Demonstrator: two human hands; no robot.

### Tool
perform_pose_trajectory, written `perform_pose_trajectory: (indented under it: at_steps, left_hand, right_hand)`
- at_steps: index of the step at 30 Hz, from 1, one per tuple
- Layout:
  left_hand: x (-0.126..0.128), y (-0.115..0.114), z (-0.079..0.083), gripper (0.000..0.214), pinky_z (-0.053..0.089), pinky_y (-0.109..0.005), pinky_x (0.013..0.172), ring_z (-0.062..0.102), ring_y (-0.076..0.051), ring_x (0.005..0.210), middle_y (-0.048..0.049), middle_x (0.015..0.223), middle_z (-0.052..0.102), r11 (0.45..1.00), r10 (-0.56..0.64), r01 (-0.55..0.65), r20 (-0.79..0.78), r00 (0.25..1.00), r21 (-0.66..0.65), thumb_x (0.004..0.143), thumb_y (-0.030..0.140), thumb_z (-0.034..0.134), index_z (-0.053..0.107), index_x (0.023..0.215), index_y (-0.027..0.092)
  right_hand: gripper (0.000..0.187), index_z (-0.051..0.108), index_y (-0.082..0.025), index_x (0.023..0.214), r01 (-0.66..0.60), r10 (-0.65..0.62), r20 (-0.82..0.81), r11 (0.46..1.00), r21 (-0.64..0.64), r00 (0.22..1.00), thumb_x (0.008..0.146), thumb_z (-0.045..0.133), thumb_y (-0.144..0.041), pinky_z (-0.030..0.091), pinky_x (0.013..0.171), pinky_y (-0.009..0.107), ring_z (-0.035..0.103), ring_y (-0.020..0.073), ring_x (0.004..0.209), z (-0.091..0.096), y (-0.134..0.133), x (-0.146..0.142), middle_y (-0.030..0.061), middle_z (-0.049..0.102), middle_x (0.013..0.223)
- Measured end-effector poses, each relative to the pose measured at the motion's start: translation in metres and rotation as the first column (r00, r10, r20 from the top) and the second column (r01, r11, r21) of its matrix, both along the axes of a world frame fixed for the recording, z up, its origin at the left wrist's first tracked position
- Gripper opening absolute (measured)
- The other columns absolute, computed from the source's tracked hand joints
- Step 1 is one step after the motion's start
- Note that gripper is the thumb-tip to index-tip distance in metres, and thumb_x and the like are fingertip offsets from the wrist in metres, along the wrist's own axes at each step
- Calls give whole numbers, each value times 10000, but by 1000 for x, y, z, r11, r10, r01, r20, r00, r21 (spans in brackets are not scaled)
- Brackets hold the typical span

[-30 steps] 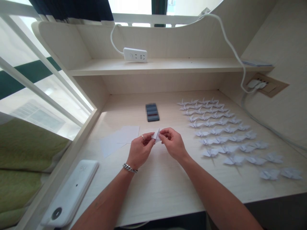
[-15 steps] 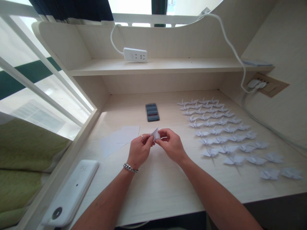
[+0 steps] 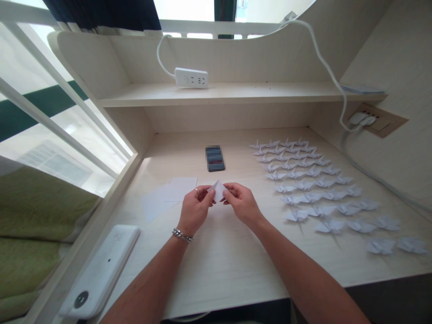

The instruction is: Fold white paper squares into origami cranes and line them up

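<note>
A small folded piece of white paper is held above the middle of the pale wooden desk. My left hand, with a ring and a chain bracelet, pinches its left edge. My right hand pinches its right edge. Both hands have their fingers curled round the paper. Several flat white paper sheets lie just left of my hands.
Rows of several folded white paper cranes cover the desk's right side. A dark phone lies behind my hands. A white device sits at the front left edge. A power strip rests on the shelf, and its cable runs to a wall socket.
The folded paper has turned from standing on edge to showing a flatter, wider face between my fingers. My hands have stayed in the same spot.
</note>
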State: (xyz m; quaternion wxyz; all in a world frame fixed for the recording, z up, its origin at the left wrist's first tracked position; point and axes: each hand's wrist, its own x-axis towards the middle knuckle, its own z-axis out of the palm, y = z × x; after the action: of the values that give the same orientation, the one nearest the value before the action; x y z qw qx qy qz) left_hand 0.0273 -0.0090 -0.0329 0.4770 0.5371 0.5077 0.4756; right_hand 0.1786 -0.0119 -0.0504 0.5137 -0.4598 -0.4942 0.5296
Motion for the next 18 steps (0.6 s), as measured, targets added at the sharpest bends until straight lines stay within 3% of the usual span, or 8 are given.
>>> perform_pose_trajectory:
  at_steps: [5,10,13,18]
  left_hand:
    - [-1,0,3,304,471,-229,542,560,-111,537,-19,629,655,1000,-11,10,-42,999,-7,749,429,688,697,777,126]
    - [0,0,2,313,471,-205,541,562,-97,576,-8,658,631,986,-41,67,164,986,-154,697,436,732,652,735,135]
    - [1,-1,1,342,477,-200,511,578,-112,610,-11,680,633,984,-37,63,157,987,-166,687,460,735,649,764,138]
    - [2,-2,2,355,472,-200,451,573,-115,608,-7,721,644,990,7,16,171,985,-137,675,439,756,655,838,140]
  right_hand:
    - [325,666,-162,890,-47,46,-16,995,-90,999,734,688,-446,498,592,275,657,161,633,7,-1,1,38,695,707]
    - [339,673,-169,794,-71,61,-72,986,-153,996,696,720,-489,488,579,250,640,145,636,13,-1,4,30,685,714]
    - [314,682,-176,803,-69,65,-44,992,-106,997,709,713,-474,488,578,252,632,148,651,12,-1,5,27,686,727]
    - [229,705,-182,793,-66,55,154,995,72,987,775,666,-406,473,590,266,602,151,653,8,-3,4,21,674,707]
